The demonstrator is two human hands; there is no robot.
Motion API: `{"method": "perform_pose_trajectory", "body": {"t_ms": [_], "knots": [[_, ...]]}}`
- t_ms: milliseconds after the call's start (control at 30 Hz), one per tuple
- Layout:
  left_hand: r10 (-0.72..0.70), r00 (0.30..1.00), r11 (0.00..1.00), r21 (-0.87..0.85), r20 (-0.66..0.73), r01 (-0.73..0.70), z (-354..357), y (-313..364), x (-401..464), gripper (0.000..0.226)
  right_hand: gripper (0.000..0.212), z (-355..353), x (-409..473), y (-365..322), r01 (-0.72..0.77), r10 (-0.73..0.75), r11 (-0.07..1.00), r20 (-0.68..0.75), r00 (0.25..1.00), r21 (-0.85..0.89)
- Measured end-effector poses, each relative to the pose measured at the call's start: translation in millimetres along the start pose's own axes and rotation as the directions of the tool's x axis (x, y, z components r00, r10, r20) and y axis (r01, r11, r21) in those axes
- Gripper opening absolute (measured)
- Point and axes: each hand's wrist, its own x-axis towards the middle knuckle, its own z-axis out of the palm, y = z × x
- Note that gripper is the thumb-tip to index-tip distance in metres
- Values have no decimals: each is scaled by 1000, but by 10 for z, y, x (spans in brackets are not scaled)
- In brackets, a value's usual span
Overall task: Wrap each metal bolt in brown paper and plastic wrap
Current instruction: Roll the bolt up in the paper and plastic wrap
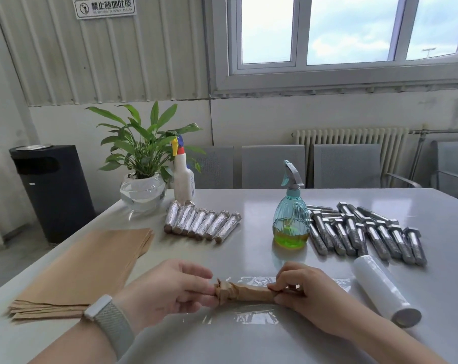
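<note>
A bolt rolled in brown paper [246, 292] lies crosswise near the table's front, on a sheet of clear plastic wrap [254, 313]. My left hand [167, 290] pinches its crumpled left end. My right hand [301, 287] grips its right end. A stack of brown paper sheets [86, 269] lies to the left. Several wrapped bolts [202, 224] lie in a row behind. Many bare metal bolts [364, 233] are spread at the right. A roll of plastic wrap [382, 290] lies right of my right hand.
A teal spray bottle [291, 219] with green liquid stands mid-table beside the bare bolts. A white spray bottle [183, 177] and a potted plant in a glass bowl [142, 190] stand at the back left. A black bin [51, 190] is on the floor left of the table.
</note>
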Motion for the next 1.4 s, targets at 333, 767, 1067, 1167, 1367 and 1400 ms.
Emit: {"method": "perform_pose_trajectory", "body": {"t_ms": [333,767,1067,1167,1367,1400], "knots": [[406,861,896,320,-305,-309,316,-350,8,14,13,11,7,1,-27,27,1000,13,1000,5],[820,568,230,947,-64,-226,488,-429,14,7,16,-7,16,-27,-38,38,999,18,999,6],[799,570,-66,970,191,-233,463,-469,23,34,13,-5,12,-33,-21,21,1000,8,1000,-20],[775,624,95,956,105,-278,357,-410,-47,13,14,-13,13,-48,-8,8,1000,12,1000,-22],[462,844,768,599,-271,-228,-293,-126,15,17,15,-26,5,-44,-6,6,1000,7,1000,-24],[475,806,761,625,-353,-175,-428,-109,55,13,15,-27,5,-44,-5,5,1000,8,1000,-27]]}}
